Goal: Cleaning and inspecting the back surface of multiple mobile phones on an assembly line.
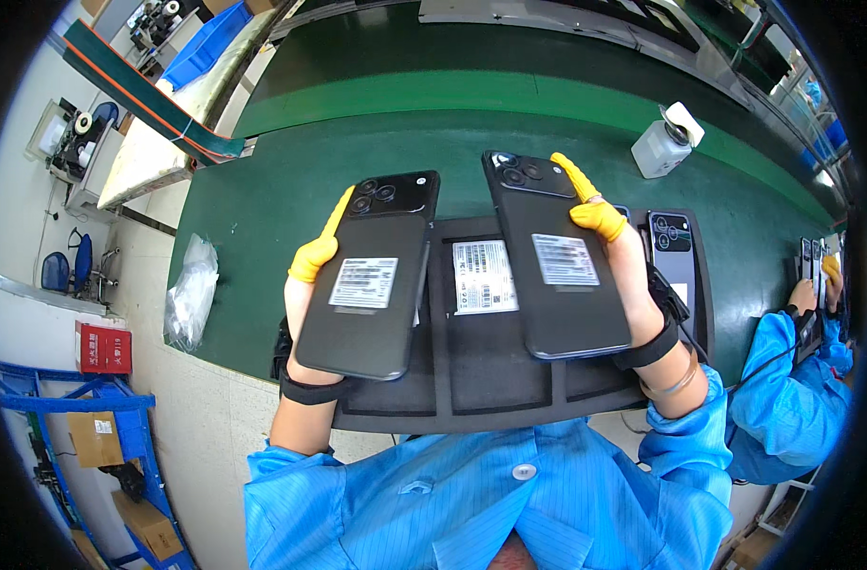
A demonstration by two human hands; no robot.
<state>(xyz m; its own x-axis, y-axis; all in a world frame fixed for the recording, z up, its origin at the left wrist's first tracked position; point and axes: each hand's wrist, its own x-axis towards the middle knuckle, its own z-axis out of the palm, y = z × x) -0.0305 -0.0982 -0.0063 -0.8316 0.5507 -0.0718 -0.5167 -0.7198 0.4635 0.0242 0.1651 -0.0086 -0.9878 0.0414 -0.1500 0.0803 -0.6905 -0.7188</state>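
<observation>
Dark phone (pixel 358 337) is tilting left of the frame's centre, its labelled back facing the camera, and the left hand (pixel 312 264) is gripping it along its left edge. Just right of centre, a second phone (pixel 576 318) is likewise showing its back, with the right hand (pixel 616 245) clamping its right edge. Both hands are wearing yellow finger covers. Beneath them a black compartmented tray (pixel 440 413) is lying on the green table (pixel 263 218); a third phone (pixel 671 271) is resting at its right. A white bottle (pixel 657 152) is standing upper right, a clear plastic bag (pixel 193 294) is lying at left, and a co-worker's blue sleeve (pixel 780 380) is showing at far right.
</observation>
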